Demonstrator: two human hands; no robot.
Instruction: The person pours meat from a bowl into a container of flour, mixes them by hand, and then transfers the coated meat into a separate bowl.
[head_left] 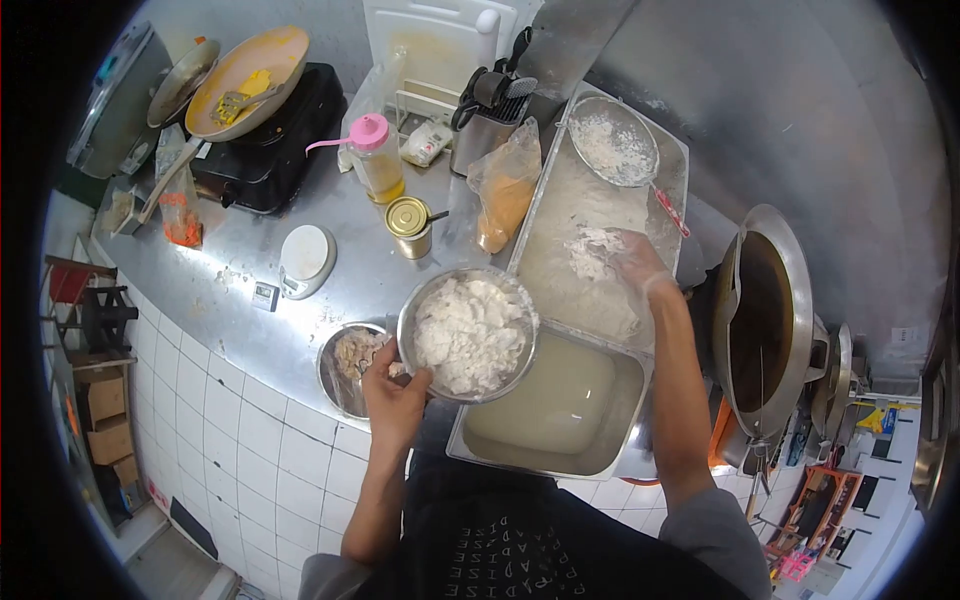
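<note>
My left hand [397, 392] grips the rim of a round metal bowl [472, 335] heaped with white, floury pieces. Over a long metal tray of flour [590, 285], my right hand [637, 262] wears a thin glove coated in flour and is closed around floury stuff too small to name. A round mesh strainer [613, 140] with a red handle rests across the tray's far end, with white crumbs in it. Nearer to me, a metal pan [540, 400] holds pale, cloudy liquid. Left of the bowl, partly behind my left hand, stands another bowl [347, 370] of pinkish pieces.
A frying pan [248, 85] with a spatula sits on a black stove [275, 150]. A white scale [307, 255], a pink-topped bottle [375, 160], a gold-lidded tin [410, 225] and a bag of orange crumbs [505, 195] stand on the counter. A large wok [765, 320] is at the right.
</note>
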